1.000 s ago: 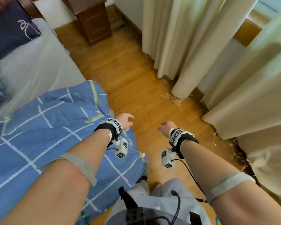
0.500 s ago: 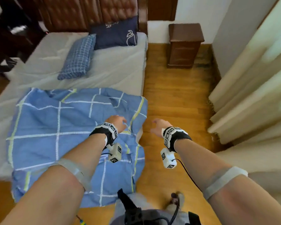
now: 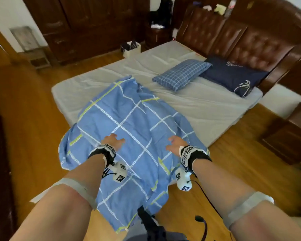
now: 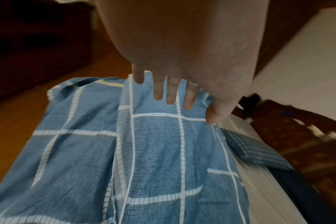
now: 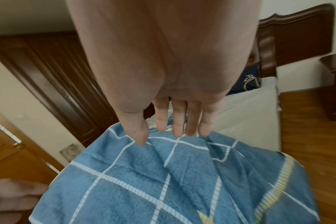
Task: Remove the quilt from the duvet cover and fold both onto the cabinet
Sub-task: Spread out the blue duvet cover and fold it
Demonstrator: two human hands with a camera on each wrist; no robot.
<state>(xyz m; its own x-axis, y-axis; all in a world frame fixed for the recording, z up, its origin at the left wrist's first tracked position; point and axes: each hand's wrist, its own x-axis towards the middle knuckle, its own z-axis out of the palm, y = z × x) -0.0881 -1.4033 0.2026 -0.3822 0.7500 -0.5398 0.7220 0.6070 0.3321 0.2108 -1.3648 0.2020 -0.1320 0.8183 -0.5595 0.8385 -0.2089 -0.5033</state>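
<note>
Reaching out over the foot of a bed, a person holds both hands above a blue checked duvet cover [image 3: 134, 129], the left hand [image 3: 112, 142] and the right hand [image 3: 176, 144] side by side and apart, each with fingers straight and spread and nothing in its grasp. Both wrist views show the fingertips just over the cloth; whether they touch it cannot be told. Nearest the person, the cover's lower end spills off the mattress [image 3: 207, 108] edge and hangs toward the wooden floor [image 3: 33, 129]. From there its long axis runs away from the person toward the far side of the bed, ending in a rumpled, narrowing far end on the grey sheet. The cloth lies fairly flat, and whether the quilt is inside it cannot be told. Judging by the bare hands and the unfolded cover, the work stands at its opening step: taking hold of the cover to find its open end. The next move likely calls for both hands to close on the fabric and draw it straight, since the overhanging end could slide to the floor. Beyond the cover lie a checked blue pillow [image 3: 181, 73] and a navy pillow [image 3: 233, 75] before a padded brown headboard [image 3: 241, 35], with a dark wardrobe [image 3: 85, 23] at the far wall
</note>
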